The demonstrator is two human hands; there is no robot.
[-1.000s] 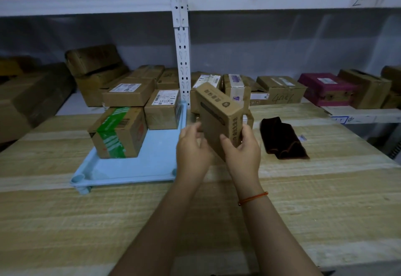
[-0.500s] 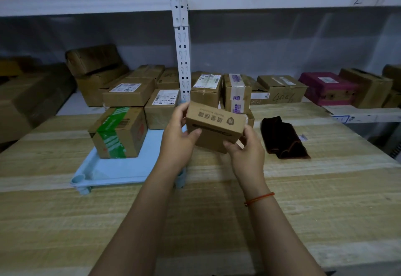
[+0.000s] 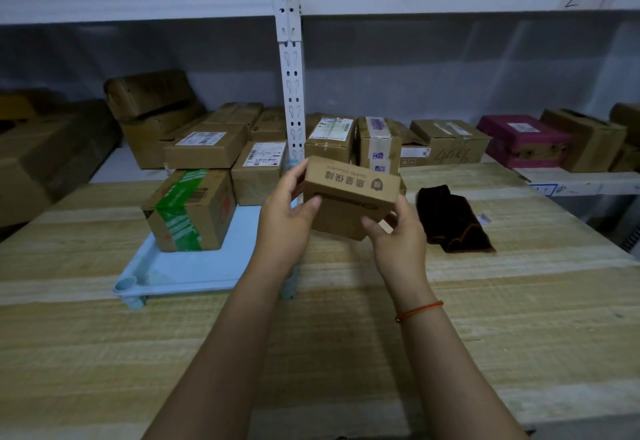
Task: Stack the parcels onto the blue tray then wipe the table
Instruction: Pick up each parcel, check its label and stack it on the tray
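A small brown parcel [image 3: 349,194] with printed characters on top hangs above the table, just right of the blue tray [image 3: 194,268]. My left hand [image 3: 287,211] grips its left end, thumb on the front face. My right hand [image 3: 398,232] holds its lower right corner from beneath. On the tray stand a parcel with green tape [image 3: 188,209] and a labelled parcel [image 3: 258,176] behind it. Two more parcels [image 3: 330,140] [image 3: 379,149] stand on the table behind the held one. A dark cloth [image 3: 450,220] lies on the table to the right.
The wooden table [image 3: 519,318] runs to a white metal shelf behind it. The shelf holds several cardboard boxes [image 3: 446,142] and a magenta box [image 3: 523,140]. A white upright post [image 3: 292,76] rises behind the tray. Large cartons [image 3: 45,159] sit at the far left.
The held parcel has turned from standing on end to lying flat, printed face up. My left hand moved to its left end and my right hand slid under its right corner.
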